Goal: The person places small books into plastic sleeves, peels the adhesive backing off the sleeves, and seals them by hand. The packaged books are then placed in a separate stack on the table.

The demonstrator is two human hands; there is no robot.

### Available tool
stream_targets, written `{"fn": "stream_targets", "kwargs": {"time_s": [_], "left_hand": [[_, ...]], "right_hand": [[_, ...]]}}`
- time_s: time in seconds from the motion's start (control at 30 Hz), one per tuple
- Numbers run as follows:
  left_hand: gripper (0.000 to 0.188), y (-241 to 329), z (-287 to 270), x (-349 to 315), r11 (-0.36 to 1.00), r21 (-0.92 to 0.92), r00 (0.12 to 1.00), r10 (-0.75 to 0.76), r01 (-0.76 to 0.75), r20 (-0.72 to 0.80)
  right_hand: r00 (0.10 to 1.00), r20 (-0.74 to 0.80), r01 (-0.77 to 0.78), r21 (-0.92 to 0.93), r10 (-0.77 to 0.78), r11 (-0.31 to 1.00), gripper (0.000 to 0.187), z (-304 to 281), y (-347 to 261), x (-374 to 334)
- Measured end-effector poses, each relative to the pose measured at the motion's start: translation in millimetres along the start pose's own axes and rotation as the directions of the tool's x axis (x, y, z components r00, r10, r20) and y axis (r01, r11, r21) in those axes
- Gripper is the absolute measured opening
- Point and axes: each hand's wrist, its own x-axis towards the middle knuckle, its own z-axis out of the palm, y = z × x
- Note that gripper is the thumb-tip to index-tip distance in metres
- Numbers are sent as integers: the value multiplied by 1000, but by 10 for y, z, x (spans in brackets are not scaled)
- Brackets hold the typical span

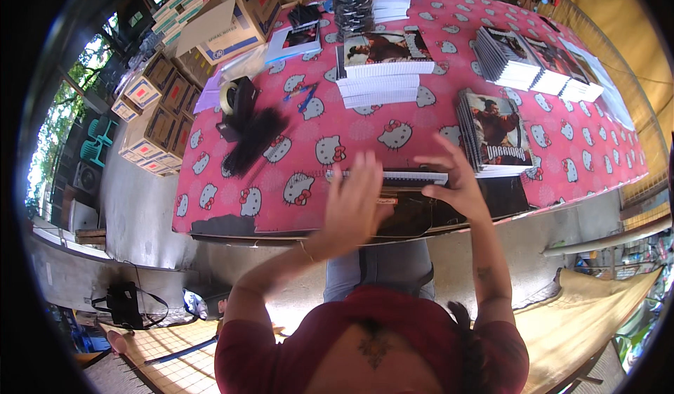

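Observation:
At the table's near edge, a spiral notebook or small stack of them [414,177] shows a white, ridged edge between my two hands. My left hand [354,197] lies along its left end with the fingers stretched out, slightly blurred. Around the right end my right hand [456,181] is spread, thumb and fingers apart; whether it touches the notebook I cannot tell. Just beyond my right hand stands a stack of spiral notebooks [497,130] with a warrior picture on the cover. My hands partly hide the dark surface beneath them.
A pink cartoon-cat cloth [393,135] covers the table. Farther back are a white-edged notebook stack [382,85] and several stacks [533,64] at right. Left lie a bundle of black strands [256,141], a tape dispenser [242,99] and blue scissors [303,99]. Cardboard boxes [158,120] stand beyond.

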Motion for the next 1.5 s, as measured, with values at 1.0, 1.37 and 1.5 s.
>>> {"fn": "stream_targets", "kwargs": {"time_s": [1.0, 1.37, 1.5], "left_hand": [[92, 41, 63, -9, 983, 131, 984, 111, -130, 141], [92, -125, 14, 364, 974, 227, 1000, 18, -18, 3], [90, 33, 113, 1, 982, 39, 969, 176, -185, 175]], "right_hand": [[997, 21, 77, 15, -77, 997, 20, 534, 246, 103], [985, 148, 100, -73, -88, 992, 26, 522, 152, 169], [991, 124, 57, -86, -46, 995, 27, 523, 151, 132]]}}
